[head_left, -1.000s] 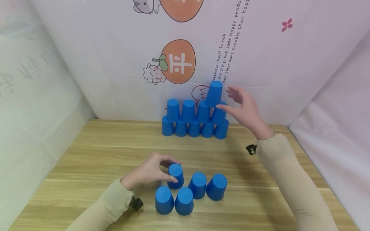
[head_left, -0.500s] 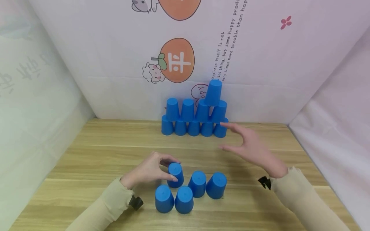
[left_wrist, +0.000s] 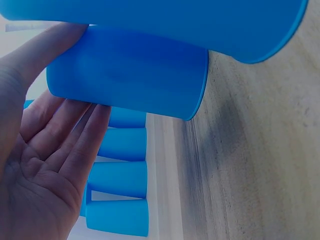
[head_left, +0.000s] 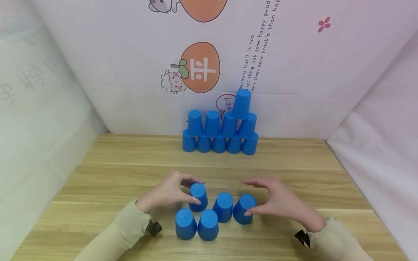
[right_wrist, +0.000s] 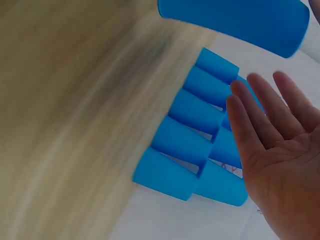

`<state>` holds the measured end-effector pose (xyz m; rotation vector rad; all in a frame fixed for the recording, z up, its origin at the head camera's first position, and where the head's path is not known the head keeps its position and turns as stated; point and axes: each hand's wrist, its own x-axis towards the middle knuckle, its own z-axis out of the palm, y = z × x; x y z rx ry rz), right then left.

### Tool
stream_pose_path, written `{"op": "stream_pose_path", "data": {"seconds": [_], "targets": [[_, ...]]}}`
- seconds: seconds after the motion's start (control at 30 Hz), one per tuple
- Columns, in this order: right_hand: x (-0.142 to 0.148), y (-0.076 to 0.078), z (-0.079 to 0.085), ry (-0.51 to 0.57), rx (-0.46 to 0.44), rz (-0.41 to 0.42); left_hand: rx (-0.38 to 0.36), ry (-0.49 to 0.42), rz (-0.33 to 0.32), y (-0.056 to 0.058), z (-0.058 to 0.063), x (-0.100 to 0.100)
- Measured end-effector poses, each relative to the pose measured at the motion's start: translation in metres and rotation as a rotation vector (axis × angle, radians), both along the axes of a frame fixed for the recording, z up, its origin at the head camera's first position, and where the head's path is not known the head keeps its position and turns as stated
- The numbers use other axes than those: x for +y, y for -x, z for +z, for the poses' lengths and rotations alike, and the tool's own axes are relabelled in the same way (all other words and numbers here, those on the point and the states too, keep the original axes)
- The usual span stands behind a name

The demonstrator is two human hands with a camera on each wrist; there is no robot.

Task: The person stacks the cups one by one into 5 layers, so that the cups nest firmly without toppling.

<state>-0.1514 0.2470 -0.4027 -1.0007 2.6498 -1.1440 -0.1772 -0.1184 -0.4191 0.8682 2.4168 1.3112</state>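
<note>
In the head view my left hand [head_left: 168, 192] holds an upside-down blue cup [head_left: 198, 197] between thumb and fingers, and the cup stands on the table. The left wrist view shows this cup [left_wrist: 130, 70] between thumb and fingertips. My right hand [head_left: 281, 201] is spread around the rightmost near cup [head_left: 244, 209], its thumb overlapping the cup's side; contact is unclear. The right wrist view shows the right hand [right_wrist: 280, 145] with fingers extended, apart from the cup [right_wrist: 235, 20]. Between the hands stands another cup [head_left: 223, 207], with two more cups [head_left: 185, 224] [head_left: 208, 225] nearer me.
Against the back wall [head_left: 137, 72], a stack of upside-down blue cups [head_left: 219, 144] stands on the wooden table [head_left: 137, 156]: a bottom row, a second row, and one top cup [head_left: 241, 104] at the right. White cloth [head_left: 385, 119] hangs at both sides.
My right hand has come away from the top cup on the stack and moved down and towards me, to the rightmost near cup. The left hand stays on its cup.
</note>
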Motion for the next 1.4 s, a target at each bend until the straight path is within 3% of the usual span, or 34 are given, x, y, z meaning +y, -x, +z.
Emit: {"op": "stream_pose_path", "data": {"seconds": [0.5, 0.67, 0.8, 0.9, 1.23, 1.4], "targets": [[-0.001, -0.004, -0.008, 0.048, -0.097, 0.052, 0.011, -0.005, 0.014, -0.003, 0.0, 0.001], [-0.001, -0.005, -0.01, 0.045, -0.114, 0.047, -0.02, -0.035, 0.043, -0.006, -0.004, 0.002], [-0.001, -0.006, -0.01, 0.036, -0.132, 0.042, -0.038, -0.069, 0.091, -0.006, -0.001, 0.001], [-0.001, -0.007, -0.01, 0.032, -0.131, 0.04, 0.002, -0.101, 0.12, -0.001, 0.009, 0.001], [0.0, -0.007, -0.009, 0.027, -0.122, 0.03, 0.332, -0.199, 0.227, 0.033, 0.066, 0.011], [-0.001, -0.007, -0.01, 0.026, -0.123, 0.031, 0.379, -0.2, 0.289, 0.05, 0.097, 0.015]]}}
